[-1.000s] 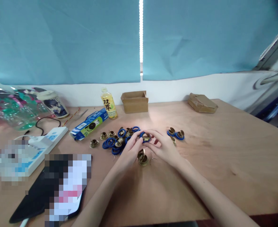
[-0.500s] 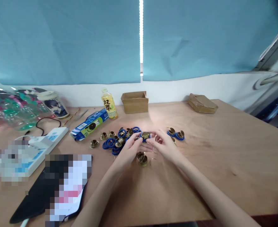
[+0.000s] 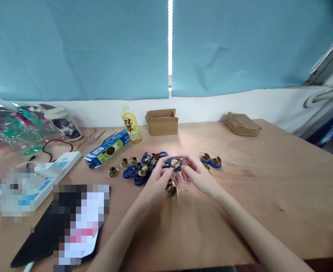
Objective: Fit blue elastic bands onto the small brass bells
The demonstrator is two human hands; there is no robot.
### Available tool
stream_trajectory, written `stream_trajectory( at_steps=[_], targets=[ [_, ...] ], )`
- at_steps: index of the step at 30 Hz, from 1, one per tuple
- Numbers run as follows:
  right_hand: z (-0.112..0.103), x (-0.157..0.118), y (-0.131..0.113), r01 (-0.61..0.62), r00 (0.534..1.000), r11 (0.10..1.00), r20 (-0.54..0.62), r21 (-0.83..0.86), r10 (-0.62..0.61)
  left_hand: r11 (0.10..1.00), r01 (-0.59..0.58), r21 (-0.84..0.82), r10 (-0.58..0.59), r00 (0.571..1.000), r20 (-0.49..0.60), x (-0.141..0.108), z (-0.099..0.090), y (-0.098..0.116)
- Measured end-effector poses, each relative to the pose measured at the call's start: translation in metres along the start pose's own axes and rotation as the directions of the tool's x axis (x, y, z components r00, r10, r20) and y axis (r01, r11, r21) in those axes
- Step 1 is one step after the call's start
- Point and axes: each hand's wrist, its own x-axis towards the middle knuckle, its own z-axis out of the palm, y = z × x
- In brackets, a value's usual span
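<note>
Between my two hands is a blue ring (image 3: 171,163) with a brass-coloured metal part (image 3: 177,165) in it. My left hand (image 3: 158,176) grips the ring's left side, thumb at its lower edge. The fingers of my right hand (image 3: 197,173) are closed at its right side. Just below the hands, brass fittings (image 3: 171,192) lie on the table beside a thin wire ring (image 3: 184,193). Left of my left hand is a pile of blue rings (image 3: 131,171) and brass fittings. Two brass fittings with blue rings (image 3: 216,162) sit beyond my right hand.
On the wooden table (image 3: 268,189) stand an open cardboard box (image 3: 163,124), a yellow drink bottle (image 3: 131,126) and a blue carton (image 3: 108,149). A closed cardboard box (image 3: 242,124) lies back right. At left are a power strip (image 3: 59,170), a cup (image 3: 66,126) and a dark tablet-like object (image 3: 47,226).
The blue ring and brass part between my hands have tilted, so the ring's opening now faces me more. My right fingers have shifted slightly around it.
</note>
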Motion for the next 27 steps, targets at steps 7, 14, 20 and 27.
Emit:
stream_trajectory(
  at_steps=[7,14,20,27],
  targets=[
    [0.004,-0.002,-0.001,0.009,0.998,1.0,-0.06,0.017,-0.008,1.0,0.016,-0.015,-0.015,0.999,0.037,-0.001,0.004,0.0],
    [0.003,-0.002,-0.001,0.022,0.998,0.999,-0.054,0.025,-0.02,0.999,-0.01,0.037,0.009,0.999,0.041,-0.002,0.007,0.006],
    [-0.002,0.0,0.001,0.06,0.996,0.998,-0.06,-0.006,-0.06,0.986,-0.071,0.148,0.068,0.997,0.027,-0.007,0.008,0.015],
    [-0.006,-0.001,-0.003,0.065,0.997,0.996,-0.046,-0.055,-0.068,0.985,-0.08,0.152,0.077,0.997,0.024,-0.005,0.003,0.006]
  ],
)
